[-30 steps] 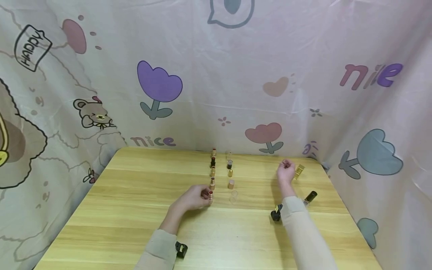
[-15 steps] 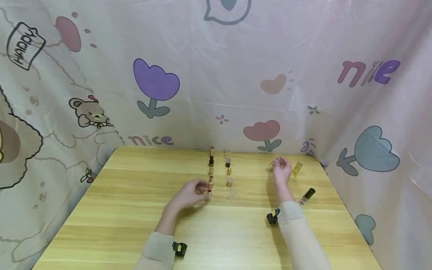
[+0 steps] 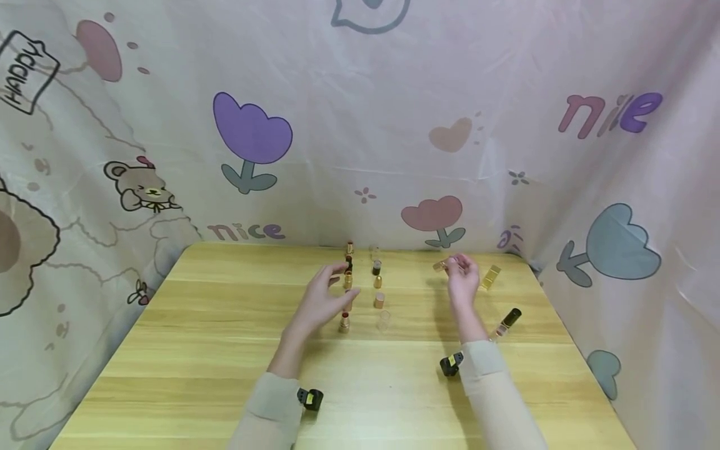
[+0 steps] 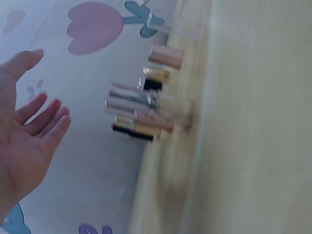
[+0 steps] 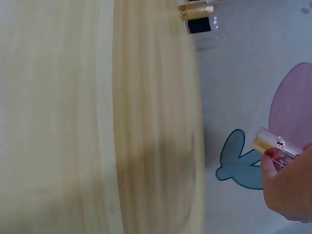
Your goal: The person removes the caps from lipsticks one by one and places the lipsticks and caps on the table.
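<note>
"Five lipsticks (image 3: pixel 345 323) in that column at the middle of the table (image 3: pixel 185 375)?"

"Yes, upright, running from far to near, the nearest showing a red tip. My left hand (image 3: pixel 322 300) is just left of them, fingers loosely stretched and thumb parted; from the head camera it hides part of the column."

"And your right hand (image 3: pixel 464 284)?"

"I'm pinching a gold-and-clear tube (image 5: pixel 264 142) between thumb and fingers, up over the far right part of the table."

"What's between your hands?"

"A second column, just right of the lipsticks: five caps (image 3: pixel 379 301), clear at both ends, with black, gold and pink between."

"Further right?"

"A gold case (image 3: pixel 492 277) lies slanted near my right hand. Nearer me, beside my right sleeve (image 3: pixel 495 381), lies a black-topped tube (image 3: pixel 509 320)."
</note>
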`<state>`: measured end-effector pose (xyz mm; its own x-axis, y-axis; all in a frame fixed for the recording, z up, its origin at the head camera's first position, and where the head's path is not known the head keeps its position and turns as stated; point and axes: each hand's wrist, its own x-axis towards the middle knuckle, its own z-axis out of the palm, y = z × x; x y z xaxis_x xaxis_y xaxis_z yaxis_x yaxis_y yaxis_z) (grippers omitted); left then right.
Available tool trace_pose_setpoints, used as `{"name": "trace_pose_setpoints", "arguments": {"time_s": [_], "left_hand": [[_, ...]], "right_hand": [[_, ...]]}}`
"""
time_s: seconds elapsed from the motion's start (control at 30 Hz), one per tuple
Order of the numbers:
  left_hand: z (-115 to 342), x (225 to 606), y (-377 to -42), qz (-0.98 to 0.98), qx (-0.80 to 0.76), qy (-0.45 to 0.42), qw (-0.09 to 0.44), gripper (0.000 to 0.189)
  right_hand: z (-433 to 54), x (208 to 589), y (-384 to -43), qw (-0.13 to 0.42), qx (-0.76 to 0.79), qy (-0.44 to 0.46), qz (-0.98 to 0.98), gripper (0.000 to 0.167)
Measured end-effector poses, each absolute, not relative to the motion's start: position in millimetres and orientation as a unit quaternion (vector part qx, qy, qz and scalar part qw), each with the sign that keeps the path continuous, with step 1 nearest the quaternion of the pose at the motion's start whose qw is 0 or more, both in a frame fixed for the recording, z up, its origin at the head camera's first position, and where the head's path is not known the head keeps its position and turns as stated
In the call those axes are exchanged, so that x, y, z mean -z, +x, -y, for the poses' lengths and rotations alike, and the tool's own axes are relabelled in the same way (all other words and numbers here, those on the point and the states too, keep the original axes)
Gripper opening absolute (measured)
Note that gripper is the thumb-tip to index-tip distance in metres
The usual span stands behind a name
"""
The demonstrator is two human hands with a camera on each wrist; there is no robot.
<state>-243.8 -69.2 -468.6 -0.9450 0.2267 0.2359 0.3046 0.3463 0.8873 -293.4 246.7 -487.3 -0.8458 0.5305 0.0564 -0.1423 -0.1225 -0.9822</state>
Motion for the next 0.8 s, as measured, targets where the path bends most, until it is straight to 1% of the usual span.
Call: {"name": "trace_pose_setpoints", "arguments": {"time_s": [0.13,0.27,0.6,0.8], "left_hand": [[52.2,457.6,-254.2,0.827,0.525,-0.187,0.072,0.068],[33.8,449.7,-264.9,0.824,0.511,-0.225,0.095,0.066],[-4.2,436.8,-280.7,0.853,0.450,-0.250,0.080,0.067],[-21.2,434.9,-290.9,0.876,0.401,-0.260,0.065,0.069]], "right_hand": [[-241.1,482.7,-289.7,0.231,-0.748,-0.143,0.606,0.035],[-235.5,477.7,-285.3,0.231,-0.754,-0.130,0.602,0.033],[-222.7,465.7,-274.5,0.225,-0.764,-0.083,0.599,0.031],[-215.5,461.1,-269.0,0.223,-0.770,-0.064,0.595,0.036]]}}
